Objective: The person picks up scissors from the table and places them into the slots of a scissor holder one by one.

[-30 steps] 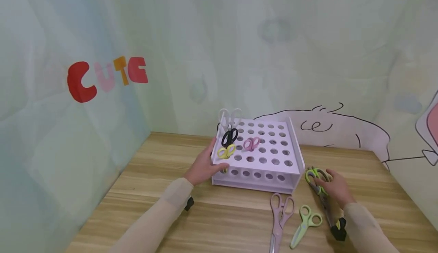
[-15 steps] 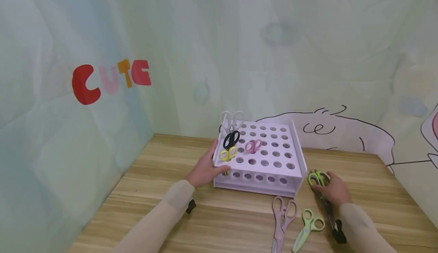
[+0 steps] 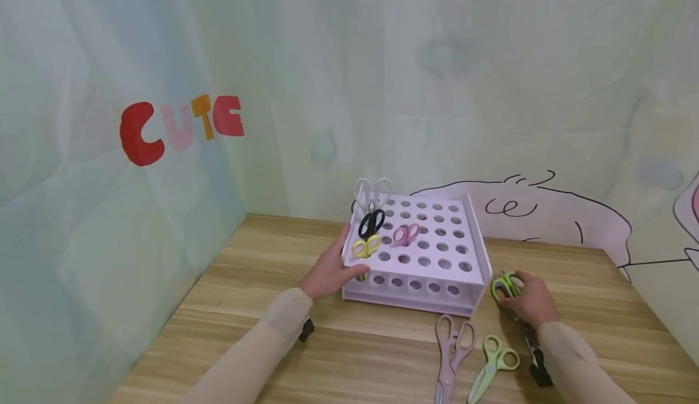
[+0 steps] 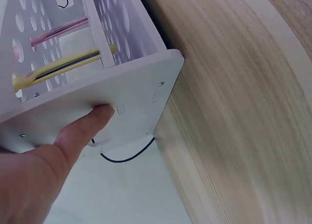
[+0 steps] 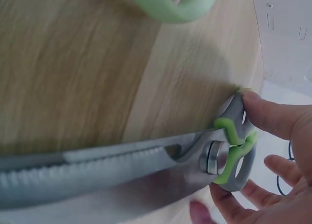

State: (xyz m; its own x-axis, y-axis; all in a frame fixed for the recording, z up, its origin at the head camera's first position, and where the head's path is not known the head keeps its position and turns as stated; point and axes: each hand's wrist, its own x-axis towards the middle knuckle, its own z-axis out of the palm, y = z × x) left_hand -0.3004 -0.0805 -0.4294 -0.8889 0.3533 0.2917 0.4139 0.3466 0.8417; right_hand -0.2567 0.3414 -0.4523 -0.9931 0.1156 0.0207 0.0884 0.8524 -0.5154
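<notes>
My left hand (image 3: 327, 272) lies against the left side of a white rack (image 3: 437, 275) with rows of round holes. Its thumb reaches across the front edge, and in the left wrist view one straight finger (image 4: 87, 124) presses the outer side panel. At the rack's right, my right hand (image 3: 532, 303) pinches the handles of green-and-grey kitchen scissors (image 5: 234, 158) between thumb and fingers. Their serrated metal blades run back under the wrist. White scissors (image 3: 373, 191), black scissors (image 3: 372, 224), yellow scissors (image 3: 366, 246) and pink scissors (image 3: 406, 234) stand handles up in the rack's holes.
Mauve scissors (image 3: 452, 355) and light green scissors (image 3: 493, 367) lie on the wooden table (image 3: 355, 355) in front of the rack. Behind the rack hangs a pale curtain (image 3: 519, 88) printed with letters and a cartoon outline.
My right hand has tightened round the scissors' handles, which have tipped from flat towards their edge. The left hand keeps its place on the rack. The head view has shifted slightly.
</notes>
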